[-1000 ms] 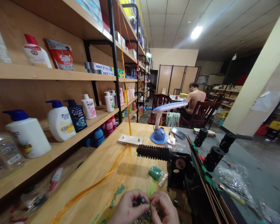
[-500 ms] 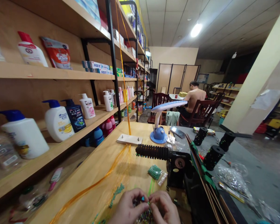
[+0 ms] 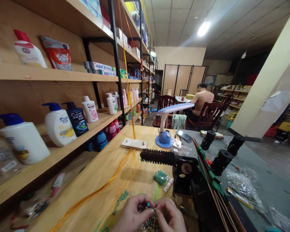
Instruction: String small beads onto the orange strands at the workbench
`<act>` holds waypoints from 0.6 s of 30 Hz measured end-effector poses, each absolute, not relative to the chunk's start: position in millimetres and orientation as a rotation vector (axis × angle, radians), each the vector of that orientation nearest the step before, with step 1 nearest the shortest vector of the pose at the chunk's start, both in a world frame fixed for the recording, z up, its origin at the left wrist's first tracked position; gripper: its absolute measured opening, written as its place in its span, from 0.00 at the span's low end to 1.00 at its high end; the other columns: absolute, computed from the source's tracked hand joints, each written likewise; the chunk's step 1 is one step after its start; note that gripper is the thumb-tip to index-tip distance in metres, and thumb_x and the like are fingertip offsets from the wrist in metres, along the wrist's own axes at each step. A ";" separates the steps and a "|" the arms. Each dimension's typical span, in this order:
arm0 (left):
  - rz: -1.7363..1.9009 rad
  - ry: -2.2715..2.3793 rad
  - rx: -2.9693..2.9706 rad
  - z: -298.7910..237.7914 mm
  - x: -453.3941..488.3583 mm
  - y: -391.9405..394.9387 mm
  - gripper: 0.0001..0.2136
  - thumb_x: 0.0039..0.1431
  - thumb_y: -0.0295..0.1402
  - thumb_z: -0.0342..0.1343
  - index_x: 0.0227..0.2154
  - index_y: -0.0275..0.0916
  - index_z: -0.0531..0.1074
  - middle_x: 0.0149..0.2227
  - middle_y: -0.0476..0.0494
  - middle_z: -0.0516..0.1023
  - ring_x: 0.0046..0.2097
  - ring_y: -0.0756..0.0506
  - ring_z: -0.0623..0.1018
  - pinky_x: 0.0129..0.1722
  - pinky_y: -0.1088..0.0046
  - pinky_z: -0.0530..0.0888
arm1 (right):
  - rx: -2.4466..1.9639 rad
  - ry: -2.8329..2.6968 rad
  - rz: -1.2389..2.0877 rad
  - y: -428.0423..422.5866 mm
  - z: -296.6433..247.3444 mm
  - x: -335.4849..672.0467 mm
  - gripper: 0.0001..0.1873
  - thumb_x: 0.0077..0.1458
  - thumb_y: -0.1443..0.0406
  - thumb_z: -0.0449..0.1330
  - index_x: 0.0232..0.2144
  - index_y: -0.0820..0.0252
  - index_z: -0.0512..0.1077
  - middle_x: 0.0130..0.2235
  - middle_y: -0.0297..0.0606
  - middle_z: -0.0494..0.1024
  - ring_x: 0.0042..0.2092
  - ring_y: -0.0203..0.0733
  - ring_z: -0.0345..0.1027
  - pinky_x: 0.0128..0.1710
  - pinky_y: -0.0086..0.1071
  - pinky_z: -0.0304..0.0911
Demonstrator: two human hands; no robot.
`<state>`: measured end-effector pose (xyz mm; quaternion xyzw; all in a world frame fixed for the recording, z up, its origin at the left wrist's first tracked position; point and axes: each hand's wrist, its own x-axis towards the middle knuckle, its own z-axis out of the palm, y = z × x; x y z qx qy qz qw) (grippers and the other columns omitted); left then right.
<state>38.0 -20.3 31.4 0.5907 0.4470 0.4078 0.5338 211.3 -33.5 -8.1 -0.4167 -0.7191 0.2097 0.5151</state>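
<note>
left hand (image 3: 132,212) and right hand (image 3: 170,212) meet at a small green bead (image 3: 155,208)

on the left, wooden shelves (image 3: 50,73) carry upright pump bottles (image 3: 59,127). orange threads (image 3: 96,190) run long and slanting over the bench (image 3: 99,170), from a pale bar (image 3: 134,144) down toward the near left. right of them, a loose trail of green beads (image 3: 120,200) slants the same way, just beside the left hand. that hand's thumb and forefinger curl toward each other; in the gap between them shows a teal piece (image 3: 148,204), its narrow end seemingly up. just right of it the small green bead sits between the fingertips of both hands, too tiny to show a long axis or which hand clamps it. mixed beads (image 3: 149,224) lie below the fingers, partly hidden. the right hand mirrors the left, its thumb and forefinger tips close together. beyond the hands a bright green strand (image 3: 156,191) points away toward a green packet (image 3: 160,177). farther back a ribbed black roller (image 3: 157,157) lies crosswise, its free end to the left. at far right, black spools (image 3: 221,162) stand upright.
</note>
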 end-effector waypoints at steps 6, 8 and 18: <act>0.946 1.060 1.447 34.9 40.4 -19.5 0.04 0.47 0.31 0.62 0.26 0.37 0.77 0.26 0.48 0.78 0.32 0.46 0.74 0.33 0.74 0.70 | -0.979 -1.695 0.533 -32.9 -7.3 211.0 0.07 0.55 0.70 0.58 0.27 0.57 0.72 0.30 0.37 0.80 0.34 0.42 0.76 0.34 0.30 0.71; 0.942 1.069 1.470 35.3 41.0 -19.5 0.03 0.48 0.31 0.61 0.26 0.37 0.77 0.26 0.48 0.77 0.32 0.46 0.74 0.33 0.74 0.69 | -0.983 -1.695 0.540 -32.6 -8.4 211.1 0.07 0.56 0.69 0.58 0.27 0.57 0.72 0.30 0.37 0.80 0.34 0.42 0.76 0.34 0.30 0.71; 0.894 1.109 1.662 35.1 42.1 -20.2 0.03 0.50 0.28 0.57 0.25 0.37 0.75 0.26 0.48 0.76 0.31 0.47 0.73 0.32 0.75 0.68 | -1.028 -1.688 0.593 -34.1 -10.7 215.0 0.05 0.56 0.68 0.58 0.29 0.57 0.73 0.32 0.37 0.80 0.36 0.43 0.76 0.37 0.31 0.70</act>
